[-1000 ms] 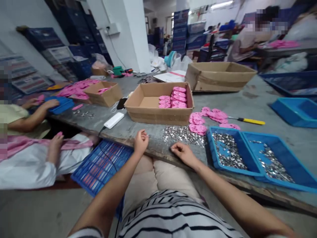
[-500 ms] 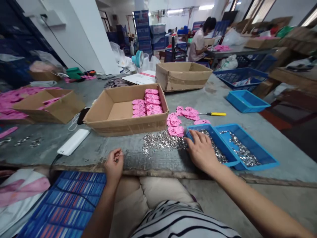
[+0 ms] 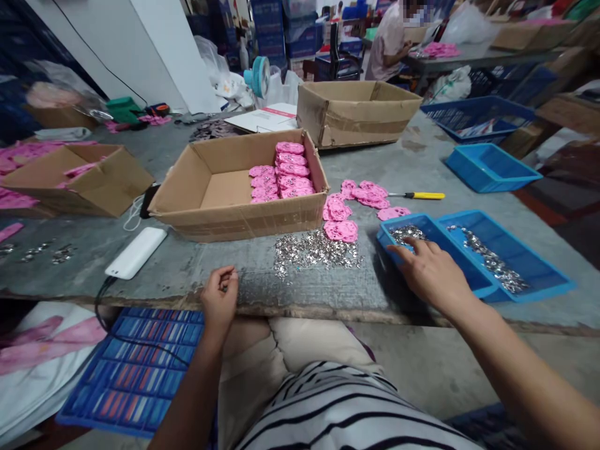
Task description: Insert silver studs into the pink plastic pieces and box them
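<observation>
My left hand (image 3: 220, 294) rests near the table's front edge with its fingers curled closed. A faint thin line runs from its fingertips toward a pile of small silvery metal pieces (image 3: 314, 250); what the fingers hold is too small to name. My right hand (image 3: 434, 272) is over the nearer blue plastic tray (image 3: 487, 289), fingers apart, thumb toward its left side. Metal pieces (image 3: 407, 234) lie in that tray under and beyond the fingers. Beside it stands a second blue tray (image 3: 548, 275) with more pieces. Pink flat pieces (image 3: 340, 231) lie behind the pile.
A cardboard box (image 3: 239, 222) holds stacked pink pieces; another box (image 3: 360, 119) stands behind it. A yellow-handled tool (image 3: 427, 195), a smaller blue tray (image 3: 492, 181) and a white power bank (image 3: 135, 253) with a cable are on the table. A person (image 3: 387, 44) sits farther back.
My view has tilted down. My right hand has moved right, from the near tray's left rim to over its inside, and the trays sit farther from the pile. My left hand stays closed.
</observation>
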`<state>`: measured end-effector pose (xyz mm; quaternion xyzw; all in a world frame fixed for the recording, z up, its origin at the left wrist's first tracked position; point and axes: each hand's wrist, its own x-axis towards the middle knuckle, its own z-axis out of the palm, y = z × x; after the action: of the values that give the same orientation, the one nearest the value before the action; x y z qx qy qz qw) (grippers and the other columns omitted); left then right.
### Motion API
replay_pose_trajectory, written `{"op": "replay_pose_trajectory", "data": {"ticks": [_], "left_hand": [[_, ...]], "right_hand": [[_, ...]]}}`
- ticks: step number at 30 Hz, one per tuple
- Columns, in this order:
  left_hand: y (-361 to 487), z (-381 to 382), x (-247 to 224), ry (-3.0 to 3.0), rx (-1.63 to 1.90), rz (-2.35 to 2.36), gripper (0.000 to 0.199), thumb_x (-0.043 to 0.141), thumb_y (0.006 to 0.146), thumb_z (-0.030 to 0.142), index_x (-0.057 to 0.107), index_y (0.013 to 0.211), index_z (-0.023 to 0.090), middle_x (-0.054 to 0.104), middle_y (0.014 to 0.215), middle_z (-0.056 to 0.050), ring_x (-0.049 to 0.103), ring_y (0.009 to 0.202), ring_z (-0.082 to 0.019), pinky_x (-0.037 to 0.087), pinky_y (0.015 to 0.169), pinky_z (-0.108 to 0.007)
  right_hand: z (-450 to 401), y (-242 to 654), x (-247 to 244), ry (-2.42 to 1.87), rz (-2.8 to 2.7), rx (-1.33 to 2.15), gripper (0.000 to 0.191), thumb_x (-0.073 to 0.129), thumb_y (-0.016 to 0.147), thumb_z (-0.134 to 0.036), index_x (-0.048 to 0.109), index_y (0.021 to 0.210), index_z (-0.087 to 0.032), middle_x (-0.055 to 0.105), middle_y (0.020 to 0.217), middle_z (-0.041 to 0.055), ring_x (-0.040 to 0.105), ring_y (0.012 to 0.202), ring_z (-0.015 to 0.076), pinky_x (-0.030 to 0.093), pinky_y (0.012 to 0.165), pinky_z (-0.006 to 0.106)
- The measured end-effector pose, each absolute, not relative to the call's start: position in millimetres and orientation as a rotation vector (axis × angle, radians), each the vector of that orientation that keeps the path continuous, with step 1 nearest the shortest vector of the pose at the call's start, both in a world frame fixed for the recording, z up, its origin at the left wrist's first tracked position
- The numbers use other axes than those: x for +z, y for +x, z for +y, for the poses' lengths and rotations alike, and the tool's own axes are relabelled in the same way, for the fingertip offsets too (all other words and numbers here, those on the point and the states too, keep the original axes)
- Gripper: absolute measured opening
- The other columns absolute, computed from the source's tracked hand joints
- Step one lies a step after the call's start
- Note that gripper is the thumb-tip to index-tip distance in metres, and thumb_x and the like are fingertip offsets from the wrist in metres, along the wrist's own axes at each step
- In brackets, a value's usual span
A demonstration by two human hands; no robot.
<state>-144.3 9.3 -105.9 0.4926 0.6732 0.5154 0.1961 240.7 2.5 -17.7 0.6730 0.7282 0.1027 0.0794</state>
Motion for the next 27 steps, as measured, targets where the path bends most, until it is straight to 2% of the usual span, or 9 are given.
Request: {"op": "replay_pose_trajectory", "data": {"ticks": [5,10,13,15,20,22,27], "left_hand": [[-137,12,-93,1.204,1.510,1.764,0.030,0.062,0.068,0.041,0.062,0.086,0.017,0.065,0.066,-0.001,0.064,0.061,-0.014,0.051,0.057,-0.025],[-121,15,-76,1.151,1.511,1.648,0.024,0.063,0.069,0.035,0.062,0.084,0.017,0.067,0.069,-0.002,0.064,0.060,-0.012,0.051,0.056,-0.023],[-101,22,-71,1.132,1.551,1.539,0.020,0.064,0.070,0.031,0.062,0.084,0.017,0.067,0.070,-0.001,0.063,0.058,-0.011,0.049,0.052,-0.021],[-84,26,-72,1.095,1.594,1.428,0.018,0.063,0.071,0.029,0.062,0.084,0.017,0.067,0.070,-0.001,0.061,0.055,-0.010,0.046,0.049,-0.019],[-55,25,-85,0.982,1.652,1.283,0.018,0.063,0.072,0.027,0.059,0.087,0.017,0.064,0.068,0.001,0.056,0.049,-0.007,0.039,0.042,-0.017],[-55,22,-89,0.943,1.701,1.294,0.018,0.063,0.073,0.026,0.058,0.088,0.017,0.064,0.067,0.001,0.055,0.048,-0.006,0.038,0.042,-0.017],[-63,21,-89,0.827,1.704,1.268,0.021,0.063,0.070,0.026,0.055,0.088,0.017,0.063,0.066,0.003,0.053,0.046,-0.006,0.034,0.040,-0.016]], "right_hand": [[1,242,-5,2.054,2.095,0.211,0.039,0.048,0.086,-0.011,0.066,0.119,-0.022,0.062,0.123,0.0174,0.061,0.100,0.0316,0.049,0.075,0.039],[-4,253,-4,2.017,2.065,0.235,0.042,0.053,0.078,-0.004,0.069,0.112,-0.022,0.063,0.122,0.0163,0.062,0.100,0.0325,0.051,0.074,0.039],[0,248,-3,1.967,2.206,0.367,0.029,0.057,0.080,-0.013,0.071,0.104,-0.016,0.063,0.121,0.0188,0.062,0.099,0.0325,0.051,0.077,0.040],[12,232,-2,1.913,2.328,0.385,0.029,0.055,0.083,-0.018,0.069,0.107,-0.013,0.061,0.122,0.0194,0.060,0.101,0.0315,0.049,0.083,0.039],[68,186,-8,1.877,2.383,0.112,0.042,0.053,0.085,-0.027,0.057,0.123,-0.009,0.062,0.120,0.0188,0.057,0.106,0.0305,0.045,0.089,0.039],[86,177,-13,1.995,2.303,-0.006,0.050,0.052,0.086,-0.038,0.054,0.127,-0.009,0.060,0.122,0.0202,0.057,0.108,0.0316,0.044,0.089,0.040],[96,165,-18,2.259,2.064,-0.162,0.087,0.048,0.081,-0.067,0.036,0.141,-0.006,0.055,0.128,0.0273,0.054,0.115,0.0383,0.041,0.091,0.047]]}}
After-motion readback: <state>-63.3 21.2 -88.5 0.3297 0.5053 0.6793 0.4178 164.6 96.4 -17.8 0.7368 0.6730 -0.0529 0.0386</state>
